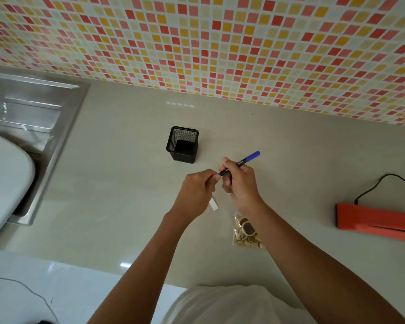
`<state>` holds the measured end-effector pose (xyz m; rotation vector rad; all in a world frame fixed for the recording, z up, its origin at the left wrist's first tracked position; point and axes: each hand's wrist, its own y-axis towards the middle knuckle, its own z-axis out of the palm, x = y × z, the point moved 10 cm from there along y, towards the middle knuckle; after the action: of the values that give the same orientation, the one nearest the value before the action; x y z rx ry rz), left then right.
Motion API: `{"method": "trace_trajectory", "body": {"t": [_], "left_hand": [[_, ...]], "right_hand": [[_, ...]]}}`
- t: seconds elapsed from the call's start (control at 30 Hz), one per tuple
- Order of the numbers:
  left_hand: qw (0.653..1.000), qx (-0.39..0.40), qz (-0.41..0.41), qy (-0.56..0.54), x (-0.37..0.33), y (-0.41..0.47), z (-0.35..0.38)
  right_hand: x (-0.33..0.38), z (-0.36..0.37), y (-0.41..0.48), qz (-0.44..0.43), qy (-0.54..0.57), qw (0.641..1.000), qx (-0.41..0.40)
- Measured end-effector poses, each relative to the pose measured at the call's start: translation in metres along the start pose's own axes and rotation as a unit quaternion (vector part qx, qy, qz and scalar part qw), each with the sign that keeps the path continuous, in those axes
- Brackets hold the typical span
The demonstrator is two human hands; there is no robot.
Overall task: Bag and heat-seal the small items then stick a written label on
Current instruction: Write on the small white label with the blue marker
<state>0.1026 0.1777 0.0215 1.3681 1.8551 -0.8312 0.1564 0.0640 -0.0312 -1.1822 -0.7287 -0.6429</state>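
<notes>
Two hands are meeting just in front of the mesh cup (pixel 182 145): my right hand (pixel 241 183) is gripping the pen (pixel 250 157) by its barrel and my left hand (pixel 197 188) is pinching its near end, likely uncapping it to write. Nearer me than the cup, the filled bag (pixel 246 230) and the white label (pixel 213 204) are lying ready.

My right hand (pixel 239 183) grips a blue marker (pixel 246 160) by the barrel; my left hand (pixel 197 190) pinches its lower end. Just below the grip is a white label strip (pixel 213 204), then a clear bag of small items (pixel 246 230). Beyond it stands a black mesh cup (pixel 182 145).
</notes>
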Motion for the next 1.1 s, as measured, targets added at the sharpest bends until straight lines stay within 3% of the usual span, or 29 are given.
{"method": "trace_trajectory", "body": {"t": [0.23,0.37,0.43,0.6,0.77,1.1], "left_hand": [[0.989,0.078,-0.103,-0.068,0.011,-0.001,0.027],[0.968,0.129,-0.179,-0.117,0.035,-0.012,0.025],[0.974,0.104,-0.187,-0.071,0.057,-0.021,0.010],[0.988,-0.024,-0.110,0.105,0.079,-0.023,-0.004],[0.981,-0.041,-0.095,0.162,0.087,-0.024,0.009],[0.978,-0.050,-0.095,0.176,0.090,-0.025,0.011]], "right_hand": [[-0.017,-0.017,0.001,0.013,0.026,0.999,-0.042],[-0.021,-0.071,0.015,0.042,0.164,0.969,-0.179],[-0.007,-0.107,0.025,0.016,0.141,0.967,-0.213],[0.009,-0.084,0.028,-0.040,0.019,0.992,-0.120],[-0.007,-0.049,0.012,-0.054,-0.021,0.997,-0.053],[-0.027,-0.058,0.003,-0.041,-0.044,0.996,-0.065]]}}
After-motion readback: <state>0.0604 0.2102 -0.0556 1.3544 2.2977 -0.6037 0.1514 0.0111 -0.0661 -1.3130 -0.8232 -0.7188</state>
